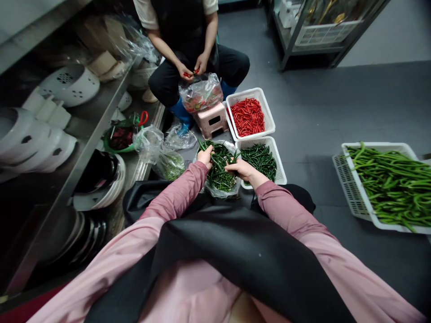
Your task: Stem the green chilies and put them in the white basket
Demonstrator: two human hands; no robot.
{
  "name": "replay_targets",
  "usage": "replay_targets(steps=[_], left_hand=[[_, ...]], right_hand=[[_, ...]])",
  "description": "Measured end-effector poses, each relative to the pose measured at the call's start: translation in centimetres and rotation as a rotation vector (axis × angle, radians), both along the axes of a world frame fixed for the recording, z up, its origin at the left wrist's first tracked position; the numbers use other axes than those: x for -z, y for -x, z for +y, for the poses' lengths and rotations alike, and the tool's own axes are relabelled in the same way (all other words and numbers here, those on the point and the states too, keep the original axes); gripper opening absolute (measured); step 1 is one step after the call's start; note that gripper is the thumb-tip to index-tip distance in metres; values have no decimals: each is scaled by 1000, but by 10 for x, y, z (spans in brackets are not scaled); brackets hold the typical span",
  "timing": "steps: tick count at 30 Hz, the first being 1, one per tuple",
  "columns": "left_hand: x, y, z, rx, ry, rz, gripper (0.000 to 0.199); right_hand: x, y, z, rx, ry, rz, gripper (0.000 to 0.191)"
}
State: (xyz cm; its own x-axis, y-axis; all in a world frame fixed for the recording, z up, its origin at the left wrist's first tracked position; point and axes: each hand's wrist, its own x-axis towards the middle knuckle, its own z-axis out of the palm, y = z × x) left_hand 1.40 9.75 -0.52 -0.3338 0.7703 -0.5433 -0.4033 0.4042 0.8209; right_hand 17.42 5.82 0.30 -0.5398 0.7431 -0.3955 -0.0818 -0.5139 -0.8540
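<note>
My left hand [205,156] is closed round a few green chilies, whose tips stick out at its upper left. Across from it, my right hand [239,168] pinches a green chili over the right side of the bag. Below both hands an open clear plastic bag [225,194] holds many thin green chilies [219,172]. Touching its right side is a white basket [282,177] with dark green chilies [259,158]. Just behind that stands another white basket [270,127], filled with red chilies [248,117].
Opposite, a person [183,31] holds red chilies above a plastic bag [202,93] on a pink stool [211,120]. A metal shelf [97,121] with white baskets and bowls runs along the left. Long green peppers [393,186] fill a basket at right.
</note>
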Motion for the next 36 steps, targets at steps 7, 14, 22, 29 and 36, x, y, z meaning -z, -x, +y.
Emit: replay_targets(steps=[7,14,22,29,36], left_hand=[[3,-10,-1,-35,-47,85,29],[-4,-22,-13,-58,-200,366,27],[-2,-24,-11,-80,-180,178,24],[0,18,6,-153,-76,214,18],[-4,18,-25,401,-245,363,36]], right_hand=[[-5,3,-9,48,113,89,17],[-9,10,-16,118,261,219,14],[-9,13,-21,60,183,235,22],[-11,-1,-16,57,-55,-56,24],[-8,-11,-8,117,-275,-272,22]])
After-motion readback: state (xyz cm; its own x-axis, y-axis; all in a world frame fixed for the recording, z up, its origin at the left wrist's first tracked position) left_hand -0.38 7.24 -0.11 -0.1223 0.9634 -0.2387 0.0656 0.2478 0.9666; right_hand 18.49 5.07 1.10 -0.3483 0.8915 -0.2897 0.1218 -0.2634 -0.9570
